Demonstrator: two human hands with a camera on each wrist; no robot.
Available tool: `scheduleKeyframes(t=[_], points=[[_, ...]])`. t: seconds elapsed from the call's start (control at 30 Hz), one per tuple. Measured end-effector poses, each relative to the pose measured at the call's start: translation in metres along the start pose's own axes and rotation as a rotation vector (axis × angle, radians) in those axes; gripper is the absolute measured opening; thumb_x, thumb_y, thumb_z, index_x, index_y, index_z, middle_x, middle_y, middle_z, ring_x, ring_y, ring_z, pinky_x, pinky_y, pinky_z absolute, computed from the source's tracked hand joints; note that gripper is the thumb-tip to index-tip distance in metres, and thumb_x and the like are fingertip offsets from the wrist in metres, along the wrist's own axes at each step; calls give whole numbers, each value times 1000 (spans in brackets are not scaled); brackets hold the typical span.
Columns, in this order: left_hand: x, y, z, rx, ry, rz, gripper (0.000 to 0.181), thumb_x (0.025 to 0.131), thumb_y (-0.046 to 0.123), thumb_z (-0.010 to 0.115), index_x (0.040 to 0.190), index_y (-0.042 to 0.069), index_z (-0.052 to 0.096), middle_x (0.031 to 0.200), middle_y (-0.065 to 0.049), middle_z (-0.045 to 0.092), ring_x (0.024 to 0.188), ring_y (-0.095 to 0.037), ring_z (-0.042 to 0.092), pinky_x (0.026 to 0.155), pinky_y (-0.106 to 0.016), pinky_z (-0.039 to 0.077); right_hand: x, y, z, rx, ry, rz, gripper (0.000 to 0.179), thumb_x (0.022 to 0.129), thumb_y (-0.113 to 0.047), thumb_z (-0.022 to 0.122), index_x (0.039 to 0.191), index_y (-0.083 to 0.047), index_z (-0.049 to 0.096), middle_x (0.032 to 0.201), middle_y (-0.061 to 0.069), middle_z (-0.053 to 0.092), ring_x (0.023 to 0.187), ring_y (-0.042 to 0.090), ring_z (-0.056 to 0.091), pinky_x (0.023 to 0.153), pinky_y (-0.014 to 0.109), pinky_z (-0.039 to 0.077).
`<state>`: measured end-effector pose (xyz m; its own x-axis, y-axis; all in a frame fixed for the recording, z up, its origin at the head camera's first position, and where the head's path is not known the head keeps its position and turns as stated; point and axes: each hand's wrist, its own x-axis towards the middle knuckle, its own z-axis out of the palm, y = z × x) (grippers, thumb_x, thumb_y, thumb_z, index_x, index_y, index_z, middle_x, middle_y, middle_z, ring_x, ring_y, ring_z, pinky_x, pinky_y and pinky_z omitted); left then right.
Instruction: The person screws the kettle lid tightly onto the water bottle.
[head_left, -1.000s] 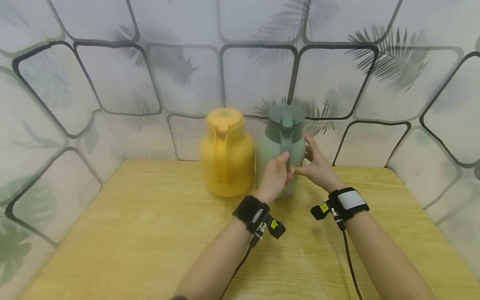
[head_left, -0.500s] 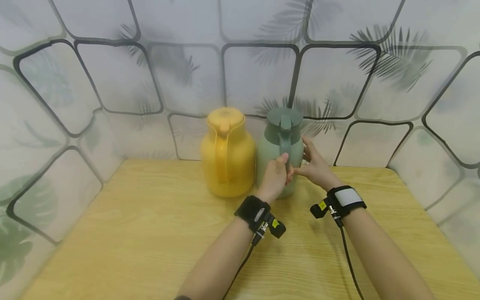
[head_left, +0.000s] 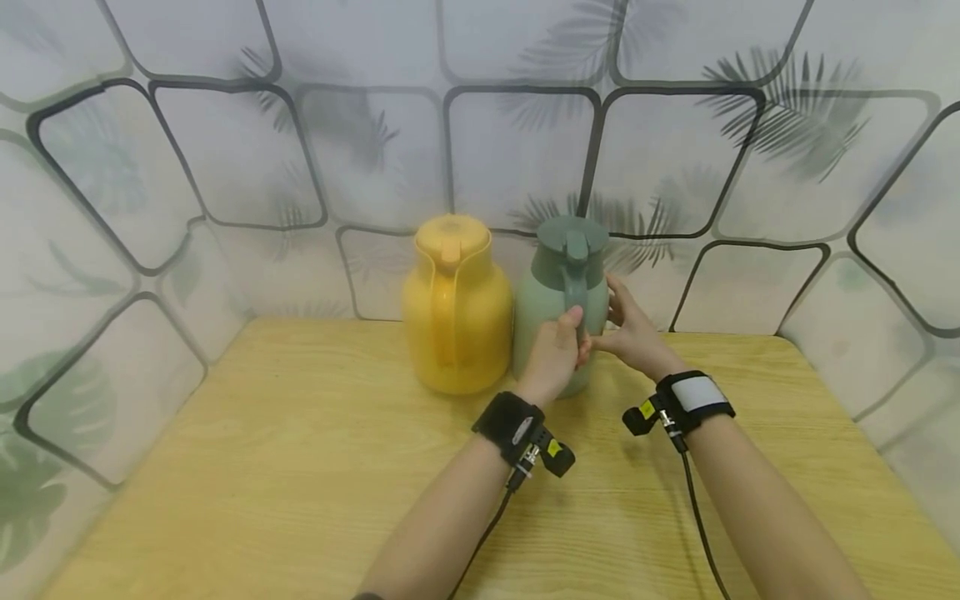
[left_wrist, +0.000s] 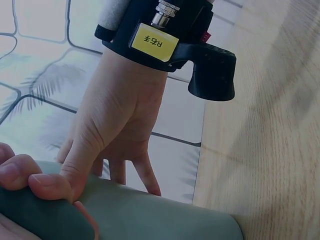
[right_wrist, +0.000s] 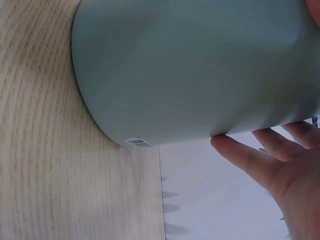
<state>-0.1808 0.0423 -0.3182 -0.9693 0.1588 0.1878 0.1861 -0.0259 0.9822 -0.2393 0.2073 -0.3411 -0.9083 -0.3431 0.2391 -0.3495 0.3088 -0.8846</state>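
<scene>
A pale green thermos jug [head_left: 551, 308] with a darker green lid and handle stands at the back of the table, close beside a yellow thermos jug [head_left: 456, 317]. My left hand [head_left: 553, 354] grips the green handle, its thumb lying along the top. On the right side of the green body, my right hand [head_left: 637, 337] rests with spread, fairly straight fingers. The right wrist view shows its fingertips [right_wrist: 220, 142] touching the green surface, near the barcode label at the base. In the left wrist view the right thumb lies beside the left fingers [left_wrist: 47, 185].
The wooden table [head_left: 300, 467] reaches forward from a patterned wall covering [head_left: 517, 150] right behind the jugs. Similar covering bounds both sides. A black camera strap [head_left: 513, 427] sits on each wrist, and cables [head_left: 701, 525] trail toward the front edge.
The green jug's lid has come down slightly since a second ago, then shifted a little to the right, with both hands staying on it. The yellow jug has not moved.
</scene>
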Motion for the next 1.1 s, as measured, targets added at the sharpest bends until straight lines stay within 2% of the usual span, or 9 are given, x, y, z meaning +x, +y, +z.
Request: scheduleKeyframes(t=[0.23, 0.43, 0.63, 0.77, 0.87, 0.97, 1.1], points=[[-2, 1, -3, 38, -50, 34, 57, 101, 38, 32, 56, 6, 48, 48, 0, 42, 46, -13, 39, 49, -23, 32, -1, 0, 0, 10, -7, 5, 102, 81, 3, 73, 153, -25, 7, 151, 24, 21, 134, 46, 26, 95, 62, 36], [-3, 2, -7, 51, -102, 51, 60, 99, 44, 28, 58, 5, 47, 49, -1, 41, 48, -16, 39, 49, -23, 33, -1, 1, 0, 16, -35, -4, 101, 82, 3, 72, 153, -26, 5, 153, 21, 16, 135, 48, 23, 97, 62, 33], [-2, 3, -10, 72, -118, -9, 63, 100, 46, 29, 59, 5, 53, 52, -3, 50, 52, -20, 49, 55, -25, 37, -4, -4, 1, -10, -41, 26, 102, 85, -4, 71, 154, -29, 0, 157, 10, 3, 135, 48, 21, 98, 63, 31], [-2, 6, -12, 133, -114, -47, 63, 102, 45, 28, 65, 5, 60, 58, -3, 58, 59, -23, 54, 60, -27, 39, -7, -8, 2, -43, -25, 41, 99, 86, -10, 71, 154, -31, 1, 157, 10, 5, 133, 48, 25, 98, 62, 32], [-3, 7, -13, 162, -118, -64, 60, 103, 46, 29, 74, 5, 62, 64, -4, 62, 66, -23, 58, 63, -25, 40, -10, -13, 3, -80, -6, 40, 96, 87, -10, 70, 154, -26, 2, 155, 15, 10, 131, 48, 30, 97, 61, 35], [-5, 9, -16, 181, -134, -42, 52, 104, 43, 32, 85, 4, 62, 71, -5, 64, 72, -21, 61, 66, -25, 43, -14, -17, 4, -123, 7, 46, 94, 88, -9, 69, 154, -20, 3, 154, 19, 14, 129, 49, 33, 97, 60, 36], [-12, 11, -23, 281, -167, 49, 47, 104, 40, 33, 88, 4, 59, 73, -4, 58, 68, -15, 54, 64, -27, 42, -23, -21, 5, -167, -8, 98, 97, 87, -17, 72, 154, -17, 2, 152, 23, 17, 129, 49, 33, 97, 59, 37]])
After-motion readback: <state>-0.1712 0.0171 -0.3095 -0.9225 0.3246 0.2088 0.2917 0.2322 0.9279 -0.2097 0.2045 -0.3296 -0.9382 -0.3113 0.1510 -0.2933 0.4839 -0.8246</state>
